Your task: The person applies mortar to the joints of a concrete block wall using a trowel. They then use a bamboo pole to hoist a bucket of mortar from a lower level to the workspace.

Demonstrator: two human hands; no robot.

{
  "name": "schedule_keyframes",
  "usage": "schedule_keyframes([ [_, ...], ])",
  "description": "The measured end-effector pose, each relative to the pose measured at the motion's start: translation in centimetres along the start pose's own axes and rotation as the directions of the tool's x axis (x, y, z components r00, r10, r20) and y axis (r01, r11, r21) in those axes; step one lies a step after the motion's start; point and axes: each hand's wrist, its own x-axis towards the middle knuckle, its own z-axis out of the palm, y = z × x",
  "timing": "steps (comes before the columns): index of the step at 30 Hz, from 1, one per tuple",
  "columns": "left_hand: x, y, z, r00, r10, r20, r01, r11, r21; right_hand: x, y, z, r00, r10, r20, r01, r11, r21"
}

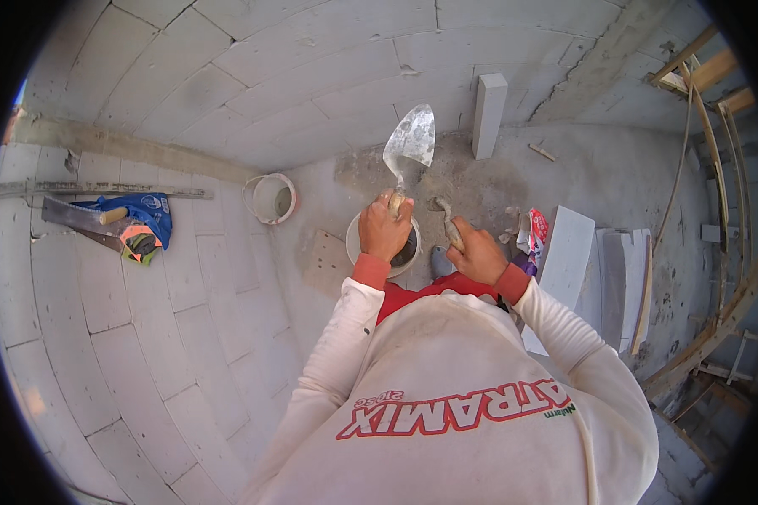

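My left hand (385,229) is closed around the wooden handle of a pointed masonry trowel (411,139). Its metal blade, smeared with grey, points away from me. Below that hand stands a pale bucket (352,246), partly covered by it, with something dark inside. My right hand (480,255) grips a second hand tool (452,229) by its worn handle. A curved metal neck shows at its far end; its working end blends into the grey floor, so I cannot tell its kind.
A white bucket (283,200) stands left near the block wall. Farther left lie a handsaw (72,215) and a blue bag (153,210). One pale block (489,114) stands upright ahead. To the right are a pale slab (564,257), a red-and-white packet (536,229) and timber framing (712,337).
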Motion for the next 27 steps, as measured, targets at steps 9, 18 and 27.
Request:
schedule_keyframes([
  [9,1.6,0.5,-5.2,0.893,0.248,0.375,-0.344,0.914,0.216,2.8,-3.5,-6.4,0.859,-0.374,-0.351,0.298,0.921,-0.251],
  [18,1.2,0.9,-5.4,0.840,0.214,0.499,-0.412,0.850,0.328,2.4,0.1,-3.1,0.968,-0.185,-0.172,0.130,0.949,-0.287],
  [27,0.6,0.4,-5.0,0.807,0.252,0.534,-0.482,0.804,0.349,2.1,1.7,-1.1,0.979,-0.138,-0.150,0.090,0.953,-0.288],
])
